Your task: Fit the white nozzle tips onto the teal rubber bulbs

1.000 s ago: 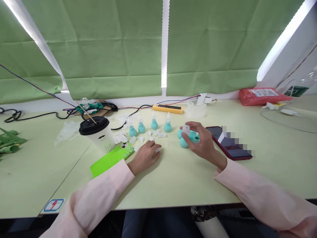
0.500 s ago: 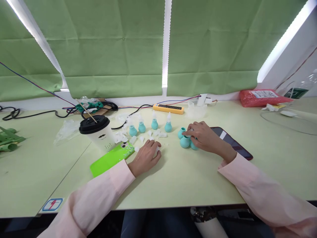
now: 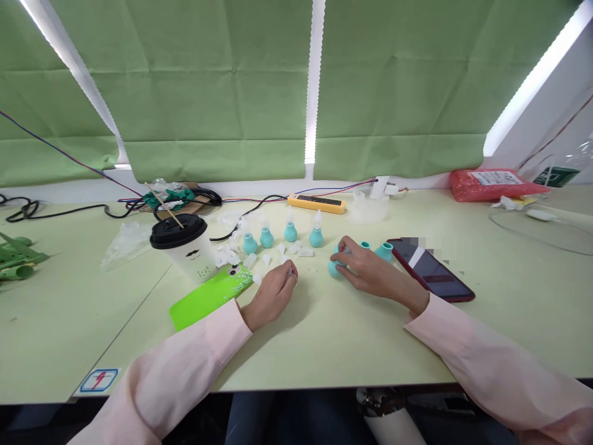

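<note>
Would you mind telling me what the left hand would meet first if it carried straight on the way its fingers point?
Probably the scattered small white plastic tips just beyond the left hand; past them stands a teal rubber bulb with white nozzle. Depth is hard to judge here.

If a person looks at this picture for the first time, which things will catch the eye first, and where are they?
First come the two hands at the middle of the pale green table: the right hand rests on a teal rubber bulb, and the left hand pinches a small white tip. Behind them stands a row of teal bulbs with white tips. To the left are a black-lidded paper cup and a bright green phone.
</note>
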Demonstrator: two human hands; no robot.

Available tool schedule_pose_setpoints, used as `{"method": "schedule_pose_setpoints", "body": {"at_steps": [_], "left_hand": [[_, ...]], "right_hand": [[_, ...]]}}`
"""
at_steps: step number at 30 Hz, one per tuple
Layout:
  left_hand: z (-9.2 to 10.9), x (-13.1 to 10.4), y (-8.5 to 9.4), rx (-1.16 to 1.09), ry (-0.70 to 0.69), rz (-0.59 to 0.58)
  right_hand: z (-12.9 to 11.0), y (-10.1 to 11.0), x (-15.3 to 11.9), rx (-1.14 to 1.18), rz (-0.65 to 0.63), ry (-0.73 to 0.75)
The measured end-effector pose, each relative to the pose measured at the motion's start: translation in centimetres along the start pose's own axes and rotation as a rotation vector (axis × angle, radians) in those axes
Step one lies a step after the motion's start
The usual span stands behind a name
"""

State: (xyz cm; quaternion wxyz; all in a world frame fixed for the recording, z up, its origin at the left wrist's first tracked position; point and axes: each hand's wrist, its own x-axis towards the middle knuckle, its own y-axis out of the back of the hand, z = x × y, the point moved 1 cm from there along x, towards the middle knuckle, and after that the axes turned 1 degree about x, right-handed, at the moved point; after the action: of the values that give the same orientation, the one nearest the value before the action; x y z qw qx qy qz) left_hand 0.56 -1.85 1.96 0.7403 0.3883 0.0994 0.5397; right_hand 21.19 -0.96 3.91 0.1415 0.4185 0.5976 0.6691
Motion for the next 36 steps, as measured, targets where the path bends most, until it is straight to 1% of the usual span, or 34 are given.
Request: {"method": "schedule_pose_setpoints", "body": {"at_steps": [3, 5, 6, 8, 10, 13, 15, 18, 21, 23, 25, 28, 30, 33, 36], "left_hand": [[-0.3, 0.3, -0.3, -0.408, 0.163, -0.036], [-0.3, 0.4, -0.6, -0.629, 0.257, -0.094], [-0.2, 0.4, -0.7, -0.713, 0.289, -0.13], [-0.1, 0.4, -0.7, -0.84, 0.328, -0.197], [0.1, 0.2, -0.7, -0.917, 0.34, -0.262], [0.2, 0.1, -0.6, -0.943, 0.353, -0.301], [0.1, 0.1, -0.5, -0.927, 0.368, -0.263], [-0.1, 0.2, -0.5, -0.93, 0.373, -0.176], [-0.2, 0.3, -0.6, -0.935, 0.36, -0.142], [-0.2, 0.2, -0.6, -0.914, 0.356, -0.128], [-0.2, 0.2, -0.6, -0.898, 0.35, -0.118], [-0.1, 0.1, -0.4, -0.9, 0.335, -0.115], [0.1, 0.1, -0.3, -0.914, 0.323, -0.123], [0.1, 0.0, -0.1, -0.925, 0.306, -0.148], [-0.1, 0.1, 0.0, -0.926, 0.319, -0.169]], "right_hand": [[-1.8, -0.7, 0.0, 0.328, 0.241, -0.012], [-2.9, -1.5, -0.1, 0.547, 0.363, -0.07], [-3.4, -2.0, -0.2, 0.651, 0.401, -0.111], [-4.0, -3.1, -0.3, 0.829, 0.431, -0.193], [-4.3, -4.0, -0.4, 0.968, 0.43, -0.26], [-4.5, -4.7, -0.5, 1.093, 0.368, -0.324], [-4.8, -4.6, -0.7, 1.092, 0.287, -0.345], [-5.1, -3.8, -1.1, 0.973, 0.177, -0.314], [-5.1, -3.0, -1.3, 0.847, 0.125, -0.221], [-4.8, -2.9, -1.3, 0.818, 0.118, -0.191], [-4.5, -3.1, -1.1, 0.878, 0.17, -0.213], [-4.0, -3.5, -0.9, 1.04, 0.354, -0.286], [-3.9, -3.7, -0.8, 1.087, 0.443, -0.319], [-3.8, -3.6, -0.9, 1.061, 0.494, -0.322], [-3.8, -3.3, -1.1, 0.951, 0.522, -0.255]]}}
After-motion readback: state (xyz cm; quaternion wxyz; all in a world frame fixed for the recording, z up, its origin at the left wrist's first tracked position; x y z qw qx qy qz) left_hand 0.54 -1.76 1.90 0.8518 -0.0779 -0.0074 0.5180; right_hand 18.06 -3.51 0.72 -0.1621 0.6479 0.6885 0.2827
